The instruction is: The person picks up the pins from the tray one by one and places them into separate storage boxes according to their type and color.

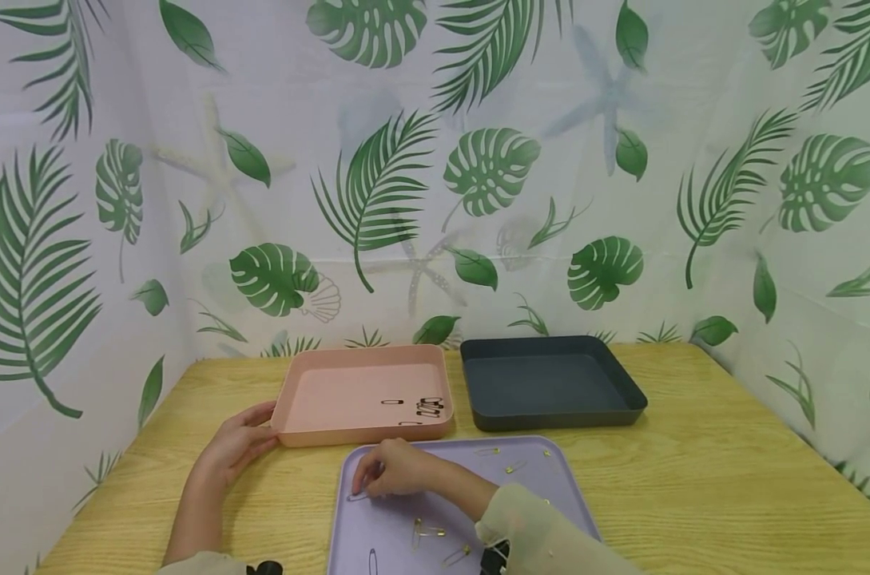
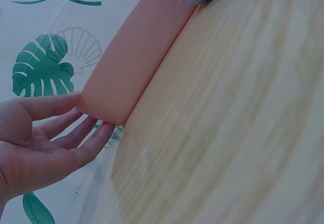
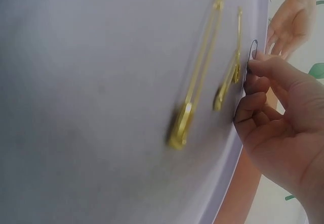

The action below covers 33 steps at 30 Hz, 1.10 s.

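My right hand [image 1: 399, 471] is over the left part of the lilac tray [image 1: 337, 527] and pinches a dark safety pin [image 3: 252, 52] between thumb and fingers. That pin's loop sticks out past the fingertips in the right wrist view. Gold safety pins [image 3: 195, 82] lie on the lilac tray, and another dark pin [image 1: 373, 561] lies near its front. My left hand [image 1: 235, 445] touches the near left corner of the pink tray [image 2: 131, 57] with extended, slightly bent fingers. Several dark safety pins [image 1: 429, 406] are gathered in the pink tray's right side, with one lying apart.
A dark blue-grey tray [image 1: 550, 419] stands right of the pink one, behind the lilac tray. All three are on a wooden table [image 1: 708, 479]. A leaf-printed cloth [image 1: 506, 263] hangs behind the table and along both sides.
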Motion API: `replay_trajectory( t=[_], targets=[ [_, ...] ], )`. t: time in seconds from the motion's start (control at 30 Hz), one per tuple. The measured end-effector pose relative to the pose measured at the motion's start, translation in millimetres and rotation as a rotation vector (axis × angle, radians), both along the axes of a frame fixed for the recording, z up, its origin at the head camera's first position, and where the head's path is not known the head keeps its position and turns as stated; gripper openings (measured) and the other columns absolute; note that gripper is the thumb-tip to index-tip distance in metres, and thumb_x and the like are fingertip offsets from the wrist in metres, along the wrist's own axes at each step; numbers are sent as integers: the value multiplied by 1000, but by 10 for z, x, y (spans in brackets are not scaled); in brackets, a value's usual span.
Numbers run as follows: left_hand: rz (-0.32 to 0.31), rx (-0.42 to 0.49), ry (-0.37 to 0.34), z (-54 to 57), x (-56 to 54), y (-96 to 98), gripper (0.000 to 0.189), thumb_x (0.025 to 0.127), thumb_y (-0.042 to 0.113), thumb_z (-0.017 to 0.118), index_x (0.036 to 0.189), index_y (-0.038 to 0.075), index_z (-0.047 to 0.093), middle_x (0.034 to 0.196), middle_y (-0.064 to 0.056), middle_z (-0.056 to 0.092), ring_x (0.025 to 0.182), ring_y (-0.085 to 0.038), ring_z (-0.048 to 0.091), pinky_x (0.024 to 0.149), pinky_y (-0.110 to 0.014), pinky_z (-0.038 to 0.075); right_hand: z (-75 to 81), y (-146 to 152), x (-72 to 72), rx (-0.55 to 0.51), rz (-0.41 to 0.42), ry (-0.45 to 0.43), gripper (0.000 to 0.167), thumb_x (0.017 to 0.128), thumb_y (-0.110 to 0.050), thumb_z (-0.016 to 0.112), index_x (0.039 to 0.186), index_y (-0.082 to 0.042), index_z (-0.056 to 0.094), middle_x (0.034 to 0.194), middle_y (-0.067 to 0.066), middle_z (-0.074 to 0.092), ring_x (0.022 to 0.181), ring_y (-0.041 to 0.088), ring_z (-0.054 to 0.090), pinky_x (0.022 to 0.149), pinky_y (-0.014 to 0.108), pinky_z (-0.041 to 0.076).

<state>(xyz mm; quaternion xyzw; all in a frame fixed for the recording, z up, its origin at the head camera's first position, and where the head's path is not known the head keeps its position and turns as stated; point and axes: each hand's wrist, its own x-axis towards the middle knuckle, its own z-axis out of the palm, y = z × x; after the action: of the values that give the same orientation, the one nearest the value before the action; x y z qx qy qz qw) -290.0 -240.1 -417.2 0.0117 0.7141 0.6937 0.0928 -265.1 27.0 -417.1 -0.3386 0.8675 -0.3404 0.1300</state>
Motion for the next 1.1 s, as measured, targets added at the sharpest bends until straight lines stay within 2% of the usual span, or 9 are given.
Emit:
replay_trajectory(
  t=[0.33,0.7,1.1],
  targets=[
    [-2,6,-2,-12,-2,-24,57,91,-9,43,141,-10,17,143,-31,17,118,-31,40,91,-33,42,98,52,-19,-62,-2,5,15,74,6,67,80,-7,71,65,-9,55,50,2,48,46,15,41],
    [-6,13,2,0,-15,-31,56,91,-7,43,141,-10,17,143,-30,18,118,-30,42,89,-30,44,182,186,-112,-68,-77,-25,16,78,3,64,82,-11,71,72,-4,57,57,6,50,49,19,44],
    [3,9,0,-17,-16,-5,56,91,-9,43,141,-10,19,143,-30,19,116,-29,43,88,-29,45,374,392,-304,-71,-122,54,8,82,-4,66,85,-8,72,79,-1,60,67,10,51,51,20,43]
  ],
)
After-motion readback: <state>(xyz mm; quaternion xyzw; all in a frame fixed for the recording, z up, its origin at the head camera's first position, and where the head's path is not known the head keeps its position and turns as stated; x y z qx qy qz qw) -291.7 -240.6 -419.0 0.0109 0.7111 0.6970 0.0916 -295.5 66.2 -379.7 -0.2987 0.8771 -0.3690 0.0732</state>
